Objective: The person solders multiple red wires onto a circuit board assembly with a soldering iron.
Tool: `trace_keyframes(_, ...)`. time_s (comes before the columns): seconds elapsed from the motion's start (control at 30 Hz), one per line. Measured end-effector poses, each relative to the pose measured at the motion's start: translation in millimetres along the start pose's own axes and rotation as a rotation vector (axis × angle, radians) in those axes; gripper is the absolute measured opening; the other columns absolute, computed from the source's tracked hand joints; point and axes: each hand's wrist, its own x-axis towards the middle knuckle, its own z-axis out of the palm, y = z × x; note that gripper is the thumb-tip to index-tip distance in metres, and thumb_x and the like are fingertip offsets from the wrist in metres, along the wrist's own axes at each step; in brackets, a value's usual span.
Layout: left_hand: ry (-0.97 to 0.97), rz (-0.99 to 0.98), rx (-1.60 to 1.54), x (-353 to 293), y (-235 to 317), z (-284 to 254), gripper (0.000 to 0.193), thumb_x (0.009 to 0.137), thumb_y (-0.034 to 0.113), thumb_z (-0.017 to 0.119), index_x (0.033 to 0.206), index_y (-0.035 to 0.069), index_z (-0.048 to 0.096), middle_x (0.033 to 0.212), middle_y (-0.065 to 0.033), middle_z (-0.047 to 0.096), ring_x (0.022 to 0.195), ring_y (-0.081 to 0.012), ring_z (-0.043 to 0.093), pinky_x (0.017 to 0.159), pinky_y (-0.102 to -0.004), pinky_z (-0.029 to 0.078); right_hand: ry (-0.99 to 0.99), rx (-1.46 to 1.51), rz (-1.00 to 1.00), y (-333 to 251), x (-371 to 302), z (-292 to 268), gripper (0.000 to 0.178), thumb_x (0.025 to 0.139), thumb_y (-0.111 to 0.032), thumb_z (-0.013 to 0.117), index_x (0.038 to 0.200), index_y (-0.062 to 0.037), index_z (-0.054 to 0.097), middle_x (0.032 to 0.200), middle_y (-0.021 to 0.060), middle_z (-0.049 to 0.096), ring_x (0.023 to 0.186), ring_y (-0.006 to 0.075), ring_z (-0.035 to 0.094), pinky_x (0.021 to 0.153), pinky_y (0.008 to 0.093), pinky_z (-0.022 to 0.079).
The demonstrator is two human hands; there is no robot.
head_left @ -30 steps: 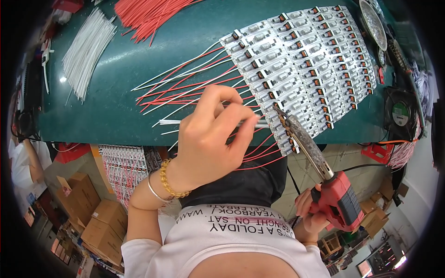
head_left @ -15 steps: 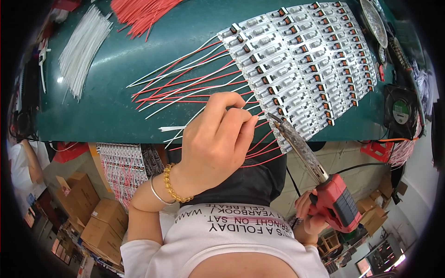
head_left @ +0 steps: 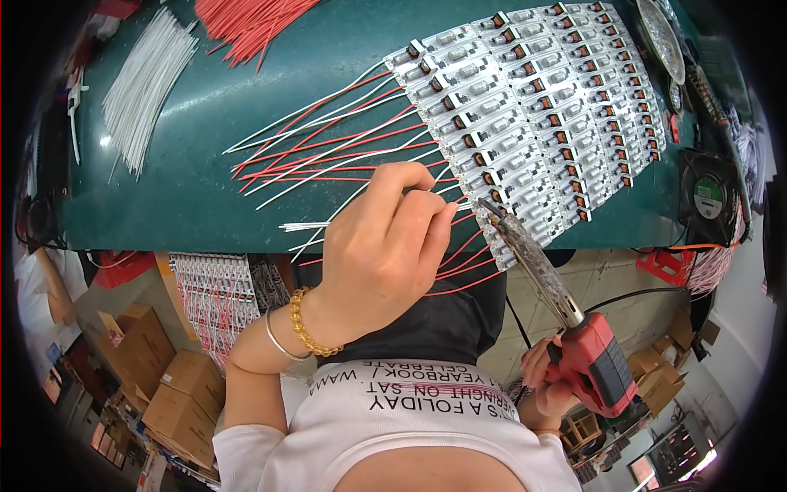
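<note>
My left hand is closed in a pinch at the left edge of a sheet of white circuit boards. White wires pass under the palm, and their ends emerge at the fingertips. My right hand grips the red and black handle of a soldering gun. Its dark tip touches or hovers just over the board edge, close to the left fingertips; contact is too fine to make out. Red and white wires fan out leftward from the upper boards, with several red ones below the left hand.
Loose white wires and a pile of red wires lie on the green table. At the right are a metal dish and a black fan. Wired boards hang below the table, near cardboard boxes.
The soldering gun's tip has shifted very slightly right along the board edge, and its handle slightly left and down. My left hand stays almost still.
</note>
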Motion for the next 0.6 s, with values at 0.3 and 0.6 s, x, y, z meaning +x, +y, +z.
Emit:
trace_keyframes(0.3,-0.072,-0.037,-0.196,-1,3,-9,0.017,0.075,-0.004,0.075,0.084,0.000,0.061,0.104,-0.0125,0.059,0.056,-0.0127,0.053,0.051,-0.0255,0.043,0.090,0.151,-0.056,4,1,12,0.092,0.083,-0.070,0.057,0.135,0.0037,0.044,0.051,-0.0038,0.046,0.043,0.0113,0.046,0.048,0.0280,0.042)
trace_keyframes(0.6,-0.079,-0.027,-0.120,-7,6,-3,0.017,0.075,-0.007,0.075,0.083,-0.001,0.062,0.101,-0.0145,0.062,0.066,-0.0172,0.059,0.055,-0.0281,0.047,-0.017,-0.004,0.031,2,-13,-7,0.093,0.083,-0.071,0.056,0.132,0.0068,0.044,0.052,-0.0028,0.047,0.044,0.0120,0.047,0.049,0.0279,0.043)
